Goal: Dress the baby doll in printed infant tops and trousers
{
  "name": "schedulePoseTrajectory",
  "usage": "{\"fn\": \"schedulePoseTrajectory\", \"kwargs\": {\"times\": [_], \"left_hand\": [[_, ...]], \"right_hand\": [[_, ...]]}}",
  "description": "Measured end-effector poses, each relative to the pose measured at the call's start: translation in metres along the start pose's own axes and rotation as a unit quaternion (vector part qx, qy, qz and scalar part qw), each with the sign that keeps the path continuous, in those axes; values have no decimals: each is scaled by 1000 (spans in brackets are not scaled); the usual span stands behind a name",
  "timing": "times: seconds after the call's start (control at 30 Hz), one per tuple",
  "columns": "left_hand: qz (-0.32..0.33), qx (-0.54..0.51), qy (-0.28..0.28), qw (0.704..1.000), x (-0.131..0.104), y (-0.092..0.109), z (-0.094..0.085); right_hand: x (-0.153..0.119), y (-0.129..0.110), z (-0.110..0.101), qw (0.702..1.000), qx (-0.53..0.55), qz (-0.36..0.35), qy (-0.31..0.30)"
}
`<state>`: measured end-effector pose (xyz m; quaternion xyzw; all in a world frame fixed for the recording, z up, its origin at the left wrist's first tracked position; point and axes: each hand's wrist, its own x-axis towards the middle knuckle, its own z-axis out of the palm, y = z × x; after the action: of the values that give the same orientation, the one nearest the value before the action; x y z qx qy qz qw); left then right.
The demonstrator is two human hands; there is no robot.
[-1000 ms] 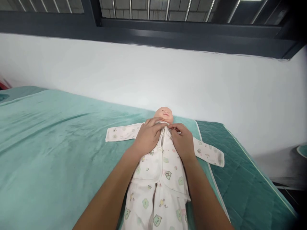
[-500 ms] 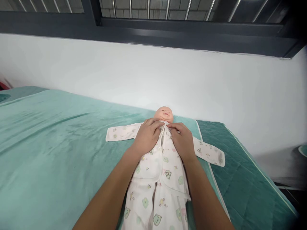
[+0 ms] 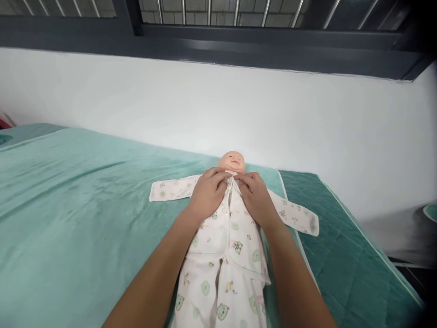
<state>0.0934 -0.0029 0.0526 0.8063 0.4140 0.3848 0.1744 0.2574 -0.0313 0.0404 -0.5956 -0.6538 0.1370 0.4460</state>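
Teal velvety blanket (image 3: 78, 191) on a bed below a white wall. Plastic baby doll (image 3: 232, 161) lies face-up in a white animal-print cotton romper (image 3: 225, 246). Left hand (image 3: 207, 193) and right hand (image 3: 255, 199) pinch the collar edges together. Best to align plackets flat, fasten the top first.

The scene is being lit evenly and softly, with only faint shadows being cast. Straight lines are being bent toward the edges, and the right corners are being darkened and blurred.

I saw a bed (image 3: 68, 205) covered by a light teal blanket (image 3: 85, 182). A dressed doll (image 3: 232, 228) lay on that blanket, near its right edge.
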Motion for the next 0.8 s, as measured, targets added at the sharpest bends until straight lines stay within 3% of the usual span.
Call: {"fn": "schedulePoseTrajectory", "kwargs": {"times": [0.2, 0.33, 0.53, 0.8], "left_hand": [[-7, 3, -7, 1000, 0, 1, -1], [3, -7, -4, 1000, 1, 2, -3], [61, -2, -22, 998, 2, 1, -4], [50, 56, -32, 997, 2, -1, -1]], "right_hand": [[-2, -7, 3, 996, 46, 46, 56], [-3, -11, 3, 993, 73, 30, 86], [-3, -12, 2, 994, 82, 1, 77], [-3, -12, 1, 994, 74, 13, 85]]}}
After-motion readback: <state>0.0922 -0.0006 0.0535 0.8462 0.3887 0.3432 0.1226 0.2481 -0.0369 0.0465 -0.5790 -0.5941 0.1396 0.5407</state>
